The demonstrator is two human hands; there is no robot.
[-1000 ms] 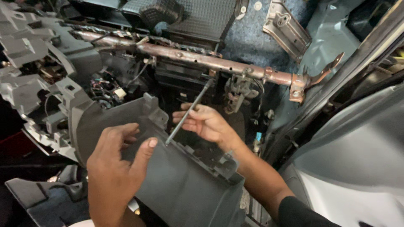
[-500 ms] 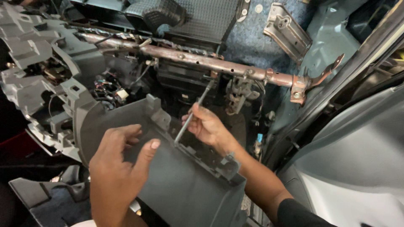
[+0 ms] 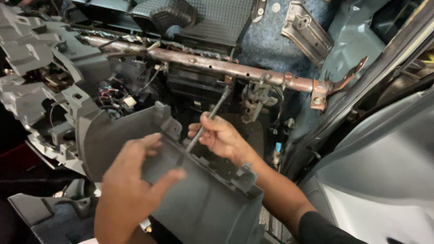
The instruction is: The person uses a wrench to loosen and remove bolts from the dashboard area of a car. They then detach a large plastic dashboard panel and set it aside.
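My right hand [image 3: 221, 138] is shut on a long thin metal tool [image 3: 209, 119]. Its shaft slants up toward the rusty steel crossbar [image 3: 217, 67] of a stripped car dashboard. My left hand [image 3: 133, 185] is blurred, with its fingers spread, hovering over or lightly against a grey plastic glovebox housing [image 3: 199, 203]. That housing hangs tilted below the dashboard opening. The lower end of the tool meets the housing's upper rim between my two hands.
Grey dashboard trim [image 3: 40, 90] with exposed wiring [image 3: 113, 97] fills the left. Black ribbed ducting [image 3: 212, 18] sits above the bar, and a metal bracket [image 3: 307, 27] at upper right. The door pillar and grey door panel [image 3: 379, 171] close off the right side.
My left hand has slid right and down along the housing, its fingers more spread. My right hand has shifted slightly with the tool, whose tip stays near the crossbar.
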